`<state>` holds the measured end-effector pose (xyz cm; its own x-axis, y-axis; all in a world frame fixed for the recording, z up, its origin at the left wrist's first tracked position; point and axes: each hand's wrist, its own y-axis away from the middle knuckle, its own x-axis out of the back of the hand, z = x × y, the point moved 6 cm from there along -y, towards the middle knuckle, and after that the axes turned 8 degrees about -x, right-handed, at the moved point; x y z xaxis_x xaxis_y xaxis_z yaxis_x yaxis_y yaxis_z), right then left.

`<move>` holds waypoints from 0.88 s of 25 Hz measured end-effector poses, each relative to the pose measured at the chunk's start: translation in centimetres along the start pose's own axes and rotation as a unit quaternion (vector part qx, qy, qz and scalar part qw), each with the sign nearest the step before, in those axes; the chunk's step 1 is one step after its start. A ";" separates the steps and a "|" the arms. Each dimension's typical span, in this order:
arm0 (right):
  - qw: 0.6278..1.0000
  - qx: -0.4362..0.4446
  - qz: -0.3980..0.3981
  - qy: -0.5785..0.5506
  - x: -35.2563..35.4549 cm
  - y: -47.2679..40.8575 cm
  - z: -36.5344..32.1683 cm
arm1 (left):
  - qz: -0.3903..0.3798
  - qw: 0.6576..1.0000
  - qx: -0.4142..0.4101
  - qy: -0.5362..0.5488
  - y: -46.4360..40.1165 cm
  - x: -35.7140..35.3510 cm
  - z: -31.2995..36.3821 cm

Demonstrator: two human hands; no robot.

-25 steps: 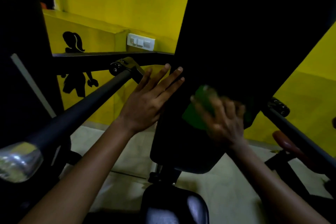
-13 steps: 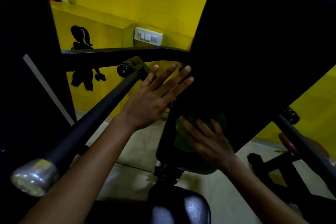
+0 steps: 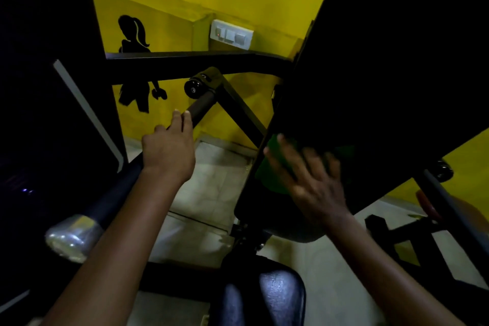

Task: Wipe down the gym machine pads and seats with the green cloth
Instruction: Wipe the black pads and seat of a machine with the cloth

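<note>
Chrome-capped black handle bar (image 3: 111,198) at left, with the left hand (image 3: 169,148) resting on it, fingers loosely extended over the bar rather than wrapped tight. Centre-right, the right hand (image 3: 315,182) presses the green cloth (image 3: 272,167) flat, fingers spread, against the lower edge of the black back pad (image 3: 383,74). Soft and light, the cloth is probably best handled under a flat palm; it may bunch or slip on smooth vinyl. Below, the seat (image 3: 267,296) looks unwiped.
</note>
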<state>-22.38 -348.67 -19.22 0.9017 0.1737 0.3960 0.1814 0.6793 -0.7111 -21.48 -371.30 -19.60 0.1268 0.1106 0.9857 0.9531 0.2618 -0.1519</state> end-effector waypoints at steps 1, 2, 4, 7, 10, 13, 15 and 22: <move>0.998 0.056 -0.024 0.005 -0.4 0.9 -1.3 | -0.017 1.000 -0.002 0.010 0.2 0.1 -0.5; 0.995 0.091 -0.049 0.000 -0.7 1.4 -1.8 | -0.037 0.999 -0.006 0.028 0.4 0.0 -1.1; 0.996 0.064 -0.056 -0.031 -0.3 0.2 -0.4 | -0.064 0.994 -0.007 0.083 1.1 -0.3 -2.7; 0.999 -0.020 -0.017 -0.018 0.5 -1.4 1.3 | -0.059 0.985 -0.012 0.163 2.2 -1.1 -4.3; 0.988 0.133 -0.072 -0.028 -0.8 0.8 -2.2 | -0.048 0.979 -0.035 0.196 2.8 -0.9 -4.4; 0.984 0.156 -0.082 -0.026 -0.8 -0.4 -1.4 | -0.047 0.976 -0.036 0.210 2.8 -0.6 -4.2; 0.997 0.065 -0.051 -0.005 -0.2 -1.8 -0.1 | -0.039 0.979 -0.039 0.196 3.1 -0.6 -4.1; 0.984 0.144 -0.100 -0.019 -1.5 0.0 -3.3 | 0.000 0.984 -0.043 0.170 4.7 0.6 -4.1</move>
<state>-22.46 -351.27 -21.70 0.8431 0.0395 0.5363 0.2291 0.8759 -0.4246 -15.85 -373.90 -19.39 0.1978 -0.2208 0.9551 0.9709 0.1780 -0.1599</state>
